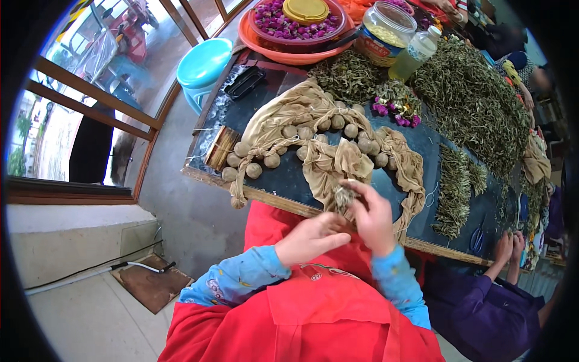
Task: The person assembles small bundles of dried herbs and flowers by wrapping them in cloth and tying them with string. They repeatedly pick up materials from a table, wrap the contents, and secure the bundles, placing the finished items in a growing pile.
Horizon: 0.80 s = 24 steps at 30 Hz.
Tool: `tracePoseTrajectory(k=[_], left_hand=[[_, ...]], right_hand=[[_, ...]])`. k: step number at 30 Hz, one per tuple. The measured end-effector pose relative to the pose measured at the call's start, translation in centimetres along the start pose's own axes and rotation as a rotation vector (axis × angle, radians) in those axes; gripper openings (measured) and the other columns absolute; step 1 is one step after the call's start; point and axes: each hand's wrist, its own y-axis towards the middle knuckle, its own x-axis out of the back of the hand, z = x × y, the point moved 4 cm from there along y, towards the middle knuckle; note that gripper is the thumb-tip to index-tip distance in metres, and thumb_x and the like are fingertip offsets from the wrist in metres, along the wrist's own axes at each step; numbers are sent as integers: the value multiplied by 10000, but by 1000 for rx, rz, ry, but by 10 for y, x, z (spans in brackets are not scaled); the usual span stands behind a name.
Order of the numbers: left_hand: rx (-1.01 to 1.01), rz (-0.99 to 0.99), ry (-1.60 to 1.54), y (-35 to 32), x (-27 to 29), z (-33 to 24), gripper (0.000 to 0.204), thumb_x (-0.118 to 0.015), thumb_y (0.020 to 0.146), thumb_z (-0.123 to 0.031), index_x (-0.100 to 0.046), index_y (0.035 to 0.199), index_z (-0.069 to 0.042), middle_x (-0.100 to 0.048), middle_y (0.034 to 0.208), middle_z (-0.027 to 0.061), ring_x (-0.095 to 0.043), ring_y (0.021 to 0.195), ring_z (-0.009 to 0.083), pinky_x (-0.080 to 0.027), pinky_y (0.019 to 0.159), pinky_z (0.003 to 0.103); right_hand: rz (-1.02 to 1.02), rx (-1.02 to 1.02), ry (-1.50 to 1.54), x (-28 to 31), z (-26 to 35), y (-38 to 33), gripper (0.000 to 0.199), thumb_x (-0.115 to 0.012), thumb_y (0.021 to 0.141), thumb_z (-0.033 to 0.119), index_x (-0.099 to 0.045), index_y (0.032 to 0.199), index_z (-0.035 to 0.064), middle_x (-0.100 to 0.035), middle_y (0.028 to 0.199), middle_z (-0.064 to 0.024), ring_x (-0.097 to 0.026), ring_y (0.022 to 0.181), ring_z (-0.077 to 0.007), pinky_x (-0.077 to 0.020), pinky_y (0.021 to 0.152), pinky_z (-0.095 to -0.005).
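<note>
Landmark: tan cloth [341, 160], crumpled and looped on the bench [278, 188], round brown balls [272, 160] strung along it.
Leaf bundle [344, 196]: small, dry, grey-green; at the near side of the tan cloth, by its middle flap. Cannot tell whether it touches the cloth.
Right hand [373, 218]: pinching the leaf bundle between thumb and fingers.
Left hand [315, 238]: fingers part curled, just nearer the body than the cloth, close under the bundle. Fingertips blurred; cannot tell if they grip.
Left of cloth: bound sticks [222, 148], just beside the balls.
Beyond cloth: basin of purple flowers [295, 27], clear jar [388, 30], bottle of pale liquid [416, 54].
Right of cloth: row of leaf bunches [453, 192]; farther back, large leaf heap [470, 99].
Co-worker [488, 308]: purple top, well to the cloth's right, at the same bench.
</note>
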Motion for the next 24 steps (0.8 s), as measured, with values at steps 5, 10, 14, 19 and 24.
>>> tracePoseTrajectory(k=[5, 10, 14, 19, 24], left_hand=[[-566, -434, 1067, 7, 53, -32, 140, -713, 841, -95, -665, 959, -37, -644, 850, 128, -640, 756, 301, -518, 668, 376], [-361, -322, 1425, 26, 53, -29, 132, -675, 866, -160, -618, 940, -67, -639, 855, 119, -631, 797, 340, -508, 711, 423], [-206, -226, 1361, 25, 60, -30, 114, -646, 878, -147, -612, 956, -72, -639, 887, 115, -628, 834, 338, -507, 736, 448], [-749, -157, 1240, 68, 43, -92, 246, -608, 832, -74, -620, 1075, -32, -642, 1036, 148, -609, 1007, 349, -502, 864, 440], [-722, 125, 1514, 131, 19, -80, 504, -637, 752, -67, -563, 1251, -49, -580, 1246, 177, -550, 1174, 372, -502, 948, 424]], right_hand=[[202, 173, -165, -7, -12, 30, 261, -671, 829, 20, -674, 1088, -8, -689, 1000, -171, -667, 921, -352, -524, 799, -373], [288, 111, -285, -10, -24, 38, 242, -685, 840, 112, -687, 1050, -8, -686, 971, -186, -664, 902, -355, -522, 780, -393], [315, 79, -313, -11, -23, 31, 245, -688, 842, 138, -690, 1041, -4, -683, 958, -193, -658, 891, -368, -520, 770, -409], [176, 83, -361, -18, -22, 25, 233, -708, 847, 155, -693, 1029, 10, -680, 937, -204, -650, 876, -391, -516, 756, -436], [-51, 40, -278, -27, -23, 17, 262, -742, 828, 203, -683, 989, 5, -672, 914, -217, -639, 866, -413, -502, 752, -472]])
